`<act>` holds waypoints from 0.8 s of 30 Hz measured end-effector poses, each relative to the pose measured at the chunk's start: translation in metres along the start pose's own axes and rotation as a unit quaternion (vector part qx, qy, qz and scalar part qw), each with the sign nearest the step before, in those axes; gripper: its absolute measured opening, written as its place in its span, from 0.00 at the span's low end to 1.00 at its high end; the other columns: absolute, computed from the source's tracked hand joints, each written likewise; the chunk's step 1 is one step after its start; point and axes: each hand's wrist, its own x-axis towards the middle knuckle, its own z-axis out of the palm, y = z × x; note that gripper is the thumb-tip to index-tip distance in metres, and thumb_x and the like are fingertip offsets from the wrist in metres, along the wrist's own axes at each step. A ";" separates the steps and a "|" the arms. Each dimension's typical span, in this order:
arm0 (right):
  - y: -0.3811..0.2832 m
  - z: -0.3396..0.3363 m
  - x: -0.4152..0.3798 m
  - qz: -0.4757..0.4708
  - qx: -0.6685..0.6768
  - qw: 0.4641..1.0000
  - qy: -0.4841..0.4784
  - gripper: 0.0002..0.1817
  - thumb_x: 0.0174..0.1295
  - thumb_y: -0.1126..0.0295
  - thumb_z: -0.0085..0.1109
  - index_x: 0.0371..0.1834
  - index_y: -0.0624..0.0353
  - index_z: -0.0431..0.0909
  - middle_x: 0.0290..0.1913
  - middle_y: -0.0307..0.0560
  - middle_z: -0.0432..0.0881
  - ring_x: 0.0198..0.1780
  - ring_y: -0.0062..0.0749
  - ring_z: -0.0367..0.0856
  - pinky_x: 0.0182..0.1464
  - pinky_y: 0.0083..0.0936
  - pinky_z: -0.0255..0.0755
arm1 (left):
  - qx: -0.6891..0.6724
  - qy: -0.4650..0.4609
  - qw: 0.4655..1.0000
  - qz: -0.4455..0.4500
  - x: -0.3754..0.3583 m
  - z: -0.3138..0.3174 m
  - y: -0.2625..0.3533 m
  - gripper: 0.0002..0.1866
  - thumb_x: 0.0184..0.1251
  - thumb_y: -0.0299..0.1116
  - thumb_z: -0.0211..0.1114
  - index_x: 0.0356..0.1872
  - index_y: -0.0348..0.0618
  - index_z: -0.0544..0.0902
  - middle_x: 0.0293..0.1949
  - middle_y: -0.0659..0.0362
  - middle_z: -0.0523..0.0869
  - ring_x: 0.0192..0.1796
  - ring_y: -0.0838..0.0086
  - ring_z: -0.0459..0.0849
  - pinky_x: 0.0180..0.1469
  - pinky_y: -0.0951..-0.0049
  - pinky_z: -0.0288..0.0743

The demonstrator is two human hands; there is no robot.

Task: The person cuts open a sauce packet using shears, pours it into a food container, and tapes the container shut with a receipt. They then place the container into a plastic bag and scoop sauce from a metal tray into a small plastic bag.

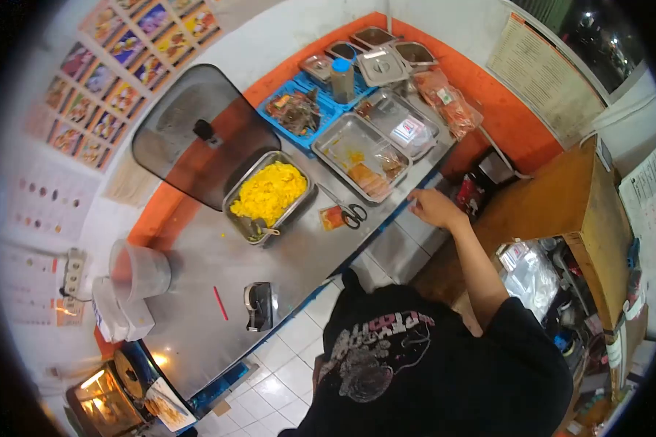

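My right hand [435,208] is over the floor just off the table's front edge, beside the tray [335,146] that holds some orange food. Its fingers are loosely bent and a little apart, with nothing visible in them. My left hand is out of sight. Black-handled scissors [354,216] lie on the steel table [189,291], next to a small orange packet [332,218]. A deep steel pan holds yellow food [271,191], with a utensil handle at its front rim. Behind it leans a dark mesh cover [189,156].
Blue baskets [328,115], a blue-capped bottle [342,81] and steel containers crowd the far end. A clear tub [142,271], tape dispenser [259,306] and red stick [220,303] stand or lie left. A wooden cabinet [554,193] is at right.
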 end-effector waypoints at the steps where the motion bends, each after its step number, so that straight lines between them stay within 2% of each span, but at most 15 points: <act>1: 0.016 0.000 0.009 0.010 0.000 1.000 -0.018 0.14 0.60 0.69 0.63 0.46 0.65 0.79 0.32 0.57 0.85 0.37 0.53 0.85 0.44 0.43 0.76 | -0.017 -0.012 1.000 -0.012 0.000 -0.006 0.006 0.14 0.65 0.39 0.57 0.44 0.45 0.84 0.34 0.54 0.89 0.37 0.61 0.86 0.38 0.61 0.78; 2: 0.029 -0.006 0.018 0.020 0.017 0.999 -0.032 0.13 0.60 0.70 0.63 0.46 0.65 0.79 0.30 0.57 0.86 0.35 0.54 0.85 0.44 0.42 0.77 | -0.038 -0.023 0.999 -0.022 0.004 -0.014 0.013 0.14 0.65 0.38 0.57 0.45 0.44 0.84 0.34 0.54 0.88 0.37 0.62 0.86 0.38 0.61 0.78; 5: 0.065 -0.029 0.055 0.044 0.036 0.998 -0.031 0.13 0.58 0.73 0.62 0.46 0.66 0.80 0.33 0.57 0.86 0.40 0.54 0.85 0.46 0.42 0.77 | -0.105 -0.056 0.992 -0.038 0.016 -0.043 0.045 0.14 0.65 0.34 0.58 0.47 0.41 0.82 0.34 0.53 0.88 0.37 0.64 0.86 0.39 0.62 0.78; 7: 0.094 -0.035 0.091 0.075 -0.046 0.996 -0.008 0.16 0.57 0.73 0.62 0.49 0.60 0.80 0.47 0.58 0.83 0.55 0.52 0.79 0.54 0.42 0.74 | -0.134 -0.074 0.987 -0.047 0.032 -0.065 0.074 0.14 0.64 0.32 0.58 0.49 0.39 0.82 0.34 0.53 0.88 0.37 0.65 0.86 0.39 0.63 0.78; 9: 0.120 -0.035 0.133 0.033 -0.097 0.994 0.045 0.22 0.50 0.79 0.61 0.52 0.62 0.78 0.55 0.58 0.80 0.60 0.52 0.77 0.61 0.39 0.71 | -0.151 -0.085 0.983 -0.056 0.053 -0.091 0.116 0.15 0.64 0.29 0.59 0.50 0.37 0.81 0.34 0.52 0.88 0.37 0.66 0.86 0.39 0.64 0.78; 10: 0.133 -0.036 0.157 0.034 -0.092 0.994 0.038 0.22 0.50 0.79 0.61 0.52 0.62 0.78 0.55 0.58 0.80 0.60 0.52 0.77 0.61 0.39 0.71 | -0.157 -0.087 0.982 -0.061 0.064 -0.103 0.142 0.15 0.64 0.28 0.59 0.51 0.36 0.81 0.34 0.52 0.88 0.36 0.66 0.86 0.39 0.64 0.78; 12: 0.156 -0.034 0.203 -0.059 -0.175 0.983 0.008 0.26 0.50 0.79 0.61 0.57 0.59 0.76 0.61 0.57 0.76 0.64 0.50 0.73 0.65 0.41 0.68 | -0.166 -0.089 0.979 -0.074 0.087 -0.123 0.201 0.16 0.64 0.25 0.60 0.53 0.34 0.80 0.34 0.52 0.88 0.36 0.67 0.85 0.40 0.65 0.78; 13: 0.165 -0.031 0.219 -0.067 -0.171 0.983 -0.003 0.26 0.50 0.79 0.61 0.57 0.59 0.76 0.61 0.57 0.76 0.64 0.50 0.73 0.65 0.41 0.68 | -0.155 -0.088 0.981 -0.076 0.097 -0.131 0.234 0.16 0.64 0.24 0.60 0.53 0.33 0.80 0.33 0.52 0.88 0.36 0.68 0.85 0.40 0.65 0.78; 15: 0.184 -0.026 0.250 -0.209 -0.236 0.945 -0.085 0.28 0.51 0.78 0.62 0.60 0.56 0.73 0.58 0.52 0.76 0.63 0.48 0.73 0.62 0.43 0.70 | -0.073 -0.076 0.992 -0.069 0.113 -0.139 0.286 0.20 0.65 0.25 0.61 0.58 0.34 0.78 0.34 0.51 0.87 0.37 0.69 0.85 0.43 0.67 0.78; 16: 0.189 -0.028 0.262 -0.224 -0.230 0.942 -0.095 0.28 0.51 0.78 0.62 0.60 0.56 0.73 0.58 0.52 0.76 0.63 0.48 0.73 0.62 0.43 0.70 | -0.140 -0.095 0.981 -0.093 0.127 -0.125 0.275 0.20 0.65 0.26 0.60 0.59 0.34 0.77 0.34 0.52 0.87 0.40 0.70 0.85 0.46 0.69 0.77; 18: 0.184 -0.040 0.276 -0.224 -0.232 0.921 -0.216 0.31 0.48 0.75 0.66 0.61 0.56 0.72 0.58 0.53 0.74 0.65 0.49 0.70 0.64 0.42 0.67 | -0.163 -0.048 0.983 -0.063 0.131 -0.118 0.327 0.20 0.66 0.28 0.59 0.59 0.35 0.76 0.35 0.53 0.88 0.42 0.71 0.85 0.48 0.70 0.77; 20: 0.192 -0.048 0.281 -0.254 -0.180 0.921 -0.233 0.34 0.45 0.73 0.70 0.61 0.58 0.72 0.57 0.54 0.73 0.64 0.50 0.69 0.64 0.42 0.66 | -0.184 -0.032 0.982 -0.029 0.124 -0.135 0.430 0.20 0.68 0.29 0.61 0.60 0.37 0.77 0.37 0.55 0.88 0.43 0.71 0.85 0.49 0.70 0.77; 22: 0.202 -0.059 0.279 -0.239 -0.079 0.949 -0.190 0.36 0.44 0.69 0.71 0.61 0.59 0.71 0.56 0.55 0.73 0.63 0.51 0.69 0.63 0.43 0.66 | -0.185 0.007 0.983 0.003 0.141 -0.137 0.502 0.20 0.70 0.32 0.62 0.61 0.39 0.76 0.41 0.54 0.88 0.45 0.71 0.86 0.51 0.70 0.77; 24: 0.203 -0.076 0.275 -0.233 -0.039 0.952 -0.193 0.39 0.45 0.66 0.71 0.64 0.59 0.69 0.56 0.56 0.72 0.62 0.53 0.70 0.63 0.43 0.66 | -0.215 0.091 0.970 0.072 0.171 -0.136 0.561 0.20 0.72 0.34 0.62 0.61 0.39 0.76 0.43 0.53 0.88 0.47 0.70 0.86 0.53 0.70 0.77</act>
